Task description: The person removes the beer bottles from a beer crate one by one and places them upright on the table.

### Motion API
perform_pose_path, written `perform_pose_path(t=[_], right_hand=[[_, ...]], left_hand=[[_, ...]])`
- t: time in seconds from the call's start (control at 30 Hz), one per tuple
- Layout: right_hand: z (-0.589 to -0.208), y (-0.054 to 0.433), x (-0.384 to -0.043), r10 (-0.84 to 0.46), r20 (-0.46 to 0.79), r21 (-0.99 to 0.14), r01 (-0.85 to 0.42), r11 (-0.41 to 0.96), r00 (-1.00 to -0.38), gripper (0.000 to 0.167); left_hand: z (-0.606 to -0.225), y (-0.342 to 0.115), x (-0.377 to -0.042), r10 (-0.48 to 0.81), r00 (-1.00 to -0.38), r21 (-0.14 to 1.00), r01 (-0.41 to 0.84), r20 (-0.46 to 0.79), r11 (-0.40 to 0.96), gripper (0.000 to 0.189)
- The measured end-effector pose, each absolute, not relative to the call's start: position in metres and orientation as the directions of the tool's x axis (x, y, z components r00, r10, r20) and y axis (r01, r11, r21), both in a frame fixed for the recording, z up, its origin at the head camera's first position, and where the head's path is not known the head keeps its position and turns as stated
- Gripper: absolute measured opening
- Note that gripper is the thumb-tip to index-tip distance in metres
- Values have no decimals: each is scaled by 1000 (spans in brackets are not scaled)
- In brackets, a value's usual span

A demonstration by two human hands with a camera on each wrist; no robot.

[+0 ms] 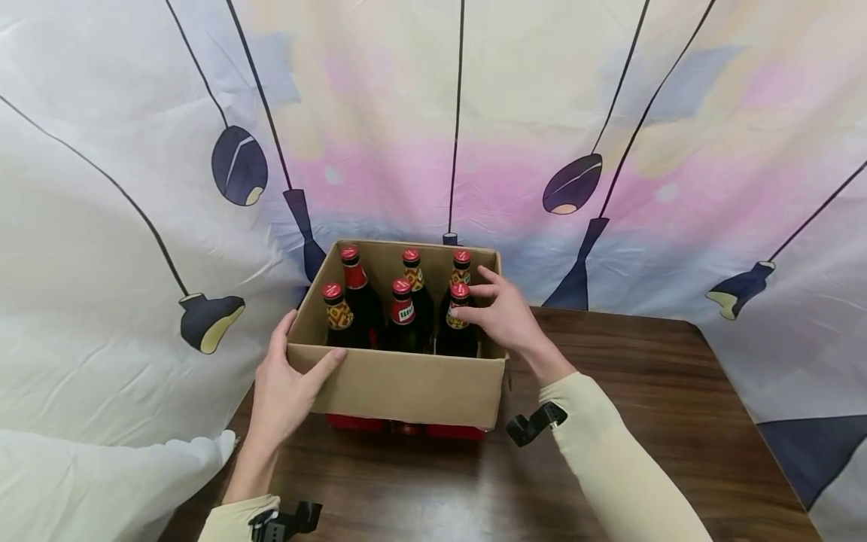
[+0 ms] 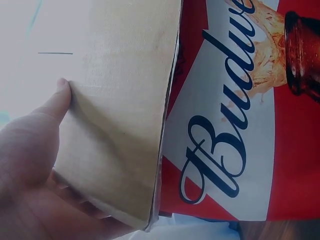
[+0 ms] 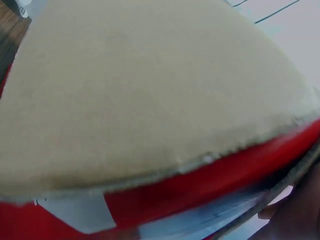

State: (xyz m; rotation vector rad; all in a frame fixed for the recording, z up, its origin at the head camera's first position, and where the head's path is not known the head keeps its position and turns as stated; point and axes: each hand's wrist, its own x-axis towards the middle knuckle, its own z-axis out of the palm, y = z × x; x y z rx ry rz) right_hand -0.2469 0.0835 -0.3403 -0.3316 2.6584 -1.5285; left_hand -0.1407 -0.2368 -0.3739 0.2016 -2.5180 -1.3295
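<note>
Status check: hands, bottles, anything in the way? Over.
Left hand holding carton at front-left corner. Right hand at neck of front-right bottle, firmness unclear. All six bottles inside. Rear-right bottle close behind, may crowd fingers.

Indoor nook: lamp-print drape (image 1: 386, 98), wood-grain table (image 1: 691, 406)

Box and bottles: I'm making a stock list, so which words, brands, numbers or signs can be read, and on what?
"Budwe", cut off by the frame: printed box side, left wrist view.
Neck labels and bottle caps: too small to read.
Right wrist view: box markings too blurred.
No readable numbers.
</note>
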Motion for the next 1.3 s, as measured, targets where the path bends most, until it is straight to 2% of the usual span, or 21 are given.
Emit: perform_pose_path(t=[0.23, 0.47, 0.73, 1.07, 1.3], right_hand=[[-344, 84, -246, -171, 46, -859, -127, 497, -984, 53], [-348, 87, -244, -154, 142, -838, -201, 507, -978, 52], [-343, 90, -238, -140, 236, -851, -274, 447, -962, 46], [-300, 84, -234, -140, 256, -932, -283, 227, -956, 38], [-265, 84, -233, -167, 295, -924, -325, 200, -941, 36]], left_hand=[[-378, -232, -142, -236, -955, 843, 23, 177, 538, 101], [-379, -230, -144, -235, -957, 854, 27, 173, 519, 100], [-380, -228, -145, -253, -949, 859, 31, 186, 512, 100], [-380, -234, -143, -294, -931, 855, 33, 215, 518, 99], [-382, -234, -142, -291, -937, 856, 15, 192, 517, 100]])
